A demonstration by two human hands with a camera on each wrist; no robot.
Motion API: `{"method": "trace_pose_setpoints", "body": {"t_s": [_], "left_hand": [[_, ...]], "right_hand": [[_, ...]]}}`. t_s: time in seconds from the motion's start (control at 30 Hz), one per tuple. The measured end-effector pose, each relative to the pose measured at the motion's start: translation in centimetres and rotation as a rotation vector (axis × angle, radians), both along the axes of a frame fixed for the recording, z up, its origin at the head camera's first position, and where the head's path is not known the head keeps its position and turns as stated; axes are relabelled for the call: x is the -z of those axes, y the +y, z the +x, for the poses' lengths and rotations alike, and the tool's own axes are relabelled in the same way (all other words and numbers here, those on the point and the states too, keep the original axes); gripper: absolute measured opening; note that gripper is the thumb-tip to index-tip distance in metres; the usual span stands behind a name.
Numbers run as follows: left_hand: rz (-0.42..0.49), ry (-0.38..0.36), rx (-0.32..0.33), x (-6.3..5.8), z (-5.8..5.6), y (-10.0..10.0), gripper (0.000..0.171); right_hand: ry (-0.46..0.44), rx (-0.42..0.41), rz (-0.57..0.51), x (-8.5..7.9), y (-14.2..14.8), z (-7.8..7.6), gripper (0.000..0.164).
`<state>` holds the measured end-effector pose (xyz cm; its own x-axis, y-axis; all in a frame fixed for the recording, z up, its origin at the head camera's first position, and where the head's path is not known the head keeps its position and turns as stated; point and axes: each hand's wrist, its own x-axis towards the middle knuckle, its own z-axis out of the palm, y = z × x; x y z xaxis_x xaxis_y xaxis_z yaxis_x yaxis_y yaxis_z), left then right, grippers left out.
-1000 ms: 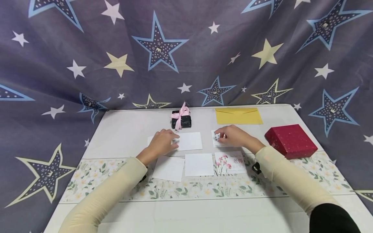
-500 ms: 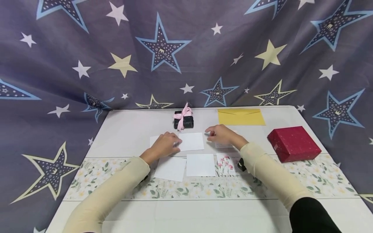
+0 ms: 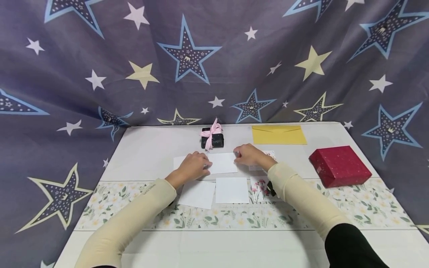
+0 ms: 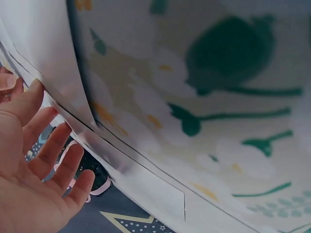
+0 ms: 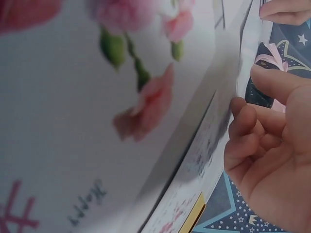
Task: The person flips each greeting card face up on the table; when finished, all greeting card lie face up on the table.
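My left hand (image 3: 191,166) lies flat, fingers straight, on the white card (image 3: 219,163) mid-table (just before the ribboned black box (image 3: 212,138)); my right hand (image 3: 248,155), fingers loosely curled, touches its right edge.

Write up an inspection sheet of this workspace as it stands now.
Surface: table under a pale cover with a floral band.
Job's things: white card, touched by both hands at its two ends.
Clutter: two white cards, flower card, patterned card, black gift box with pink ribbon, yellow envelope, red box.
Grippers: left hand rests on the card; right hand, fingers curled, at its right edge.
Cables: nothing seen.
Surroundings: star-patterned cloth behind.
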<state>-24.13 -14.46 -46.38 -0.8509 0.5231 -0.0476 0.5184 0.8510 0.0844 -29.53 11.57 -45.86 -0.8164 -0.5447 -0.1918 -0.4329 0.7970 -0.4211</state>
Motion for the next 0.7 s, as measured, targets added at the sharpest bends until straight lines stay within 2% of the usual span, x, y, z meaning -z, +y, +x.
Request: {"method": "trace_pose_setpoints", "body": {"t_s": [0.23,0.33,0.47,0.7], "left_hand": [[0.001,0.001,-0.007,-0.15,0.10,0.25,0.036],[0.000,0.004,-0.008,-0.14,0.08,0.34,0.037],[0.006,0.011,-0.012,-0.18,0.15,0.40,0.037],[0.051,-0.010,-0.057,-0.25,0.37,0.46,0.037]], "right_hand": [[0.023,-0.005,0.005,0.19,-0.21,-0.02,0.020],[0.023,0.005,0.003,0.21,-0.26,-0.03,0.024],[0.019,0.026,-0.004,0.29,-0.27,-0.10,0.040],[0.026,0.069,-0.027,0.20,-0.33,0.02,0.039]]}}
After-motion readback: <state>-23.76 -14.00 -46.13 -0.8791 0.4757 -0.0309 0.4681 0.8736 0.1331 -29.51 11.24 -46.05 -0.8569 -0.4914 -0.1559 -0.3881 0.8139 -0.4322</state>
